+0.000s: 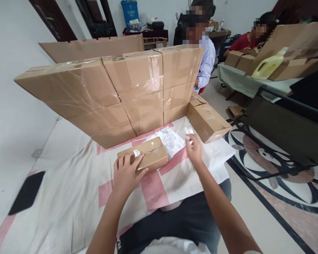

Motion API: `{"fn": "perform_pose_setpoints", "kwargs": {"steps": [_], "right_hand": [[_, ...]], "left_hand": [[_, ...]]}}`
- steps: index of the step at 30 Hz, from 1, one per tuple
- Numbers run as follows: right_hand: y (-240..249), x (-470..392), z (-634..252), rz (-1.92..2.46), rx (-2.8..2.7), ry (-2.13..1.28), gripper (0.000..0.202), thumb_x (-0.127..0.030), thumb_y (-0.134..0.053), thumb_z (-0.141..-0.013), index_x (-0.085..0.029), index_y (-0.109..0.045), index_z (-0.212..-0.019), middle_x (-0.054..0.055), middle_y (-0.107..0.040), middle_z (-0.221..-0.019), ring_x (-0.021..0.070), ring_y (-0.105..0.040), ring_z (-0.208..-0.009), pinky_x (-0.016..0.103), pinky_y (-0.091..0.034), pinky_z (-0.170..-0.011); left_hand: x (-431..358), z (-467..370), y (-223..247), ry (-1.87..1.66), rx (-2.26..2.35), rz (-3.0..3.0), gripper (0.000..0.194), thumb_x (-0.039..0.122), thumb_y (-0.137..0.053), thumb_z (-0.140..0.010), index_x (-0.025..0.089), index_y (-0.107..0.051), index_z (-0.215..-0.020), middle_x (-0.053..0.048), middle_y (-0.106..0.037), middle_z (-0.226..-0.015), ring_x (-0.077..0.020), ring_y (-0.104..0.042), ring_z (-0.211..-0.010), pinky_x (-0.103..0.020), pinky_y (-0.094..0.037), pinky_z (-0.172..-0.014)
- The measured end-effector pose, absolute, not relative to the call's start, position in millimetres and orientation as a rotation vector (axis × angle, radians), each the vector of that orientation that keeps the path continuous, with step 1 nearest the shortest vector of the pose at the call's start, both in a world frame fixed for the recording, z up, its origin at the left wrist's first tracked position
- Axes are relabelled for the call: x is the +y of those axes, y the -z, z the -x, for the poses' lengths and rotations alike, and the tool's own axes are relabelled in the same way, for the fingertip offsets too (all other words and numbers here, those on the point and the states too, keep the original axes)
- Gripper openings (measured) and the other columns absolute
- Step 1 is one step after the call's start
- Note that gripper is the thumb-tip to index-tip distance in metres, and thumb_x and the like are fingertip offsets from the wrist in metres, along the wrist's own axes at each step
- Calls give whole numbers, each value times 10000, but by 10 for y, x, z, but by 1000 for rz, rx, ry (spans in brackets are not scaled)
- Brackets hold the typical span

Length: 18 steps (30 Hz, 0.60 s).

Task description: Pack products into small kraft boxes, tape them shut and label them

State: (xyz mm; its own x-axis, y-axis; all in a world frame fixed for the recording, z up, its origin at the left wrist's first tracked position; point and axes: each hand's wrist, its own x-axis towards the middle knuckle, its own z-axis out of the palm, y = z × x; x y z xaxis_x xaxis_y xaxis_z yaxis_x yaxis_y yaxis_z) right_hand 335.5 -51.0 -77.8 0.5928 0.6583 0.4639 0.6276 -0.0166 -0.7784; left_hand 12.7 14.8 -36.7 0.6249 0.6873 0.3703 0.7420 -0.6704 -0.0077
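Note:
A small taped cardboard box (155,150) lies on the cloth-covered table in front of me. My left hand (128,169) grips its left end, with fingers across the top and the thumb along the near side. Beside those fingertips, a small white sticker (137,153) with dark print sits on the box top. To the right of the box, my right hand (194,150) is closed in a pinch on a small white piece (191,142), too small to make out fully. A white sheet with printed outlines (172,139) lies flat between the box and that hand.
A wall of taped cardboard boxes (141,102) stands behind the work area. Another carton (208,120) lies at the right. A black flat object (28,193) rests at far left. Two people sit beyond, one near a yellow jug (270,65). A folding chair (288,123) stands right.

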Motion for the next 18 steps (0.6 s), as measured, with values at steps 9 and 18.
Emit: {"fn": "perform_pose_setpoints", "kwargs": {"steps": [9,18], "right_hand": [[741,-427,-4251,2179,-648,-503,105,-274,-704,-776,-181,-657,-759,31,-660,-702,190,-632,-753,268,-456,-707],[580,-273,-4373,2074,-485,-952,164,-195,-668,-829,-165,-561,-708,-77,-411,-449,58,-283,-372,216,-184,-385]], "left_hand": [[132,-114,417,545,-1151,2624,486,549,-614,-924,320,-687,-1347,-148,-636,-1266,-344,-527,-1121,-504,-402,-1030],[144,-91,480,602,-1092,2571,450,513,-591,-933,317,-707,-1321,-147,-671,-1237,-333,-559,-1068,-498,-417,-1001]]}}
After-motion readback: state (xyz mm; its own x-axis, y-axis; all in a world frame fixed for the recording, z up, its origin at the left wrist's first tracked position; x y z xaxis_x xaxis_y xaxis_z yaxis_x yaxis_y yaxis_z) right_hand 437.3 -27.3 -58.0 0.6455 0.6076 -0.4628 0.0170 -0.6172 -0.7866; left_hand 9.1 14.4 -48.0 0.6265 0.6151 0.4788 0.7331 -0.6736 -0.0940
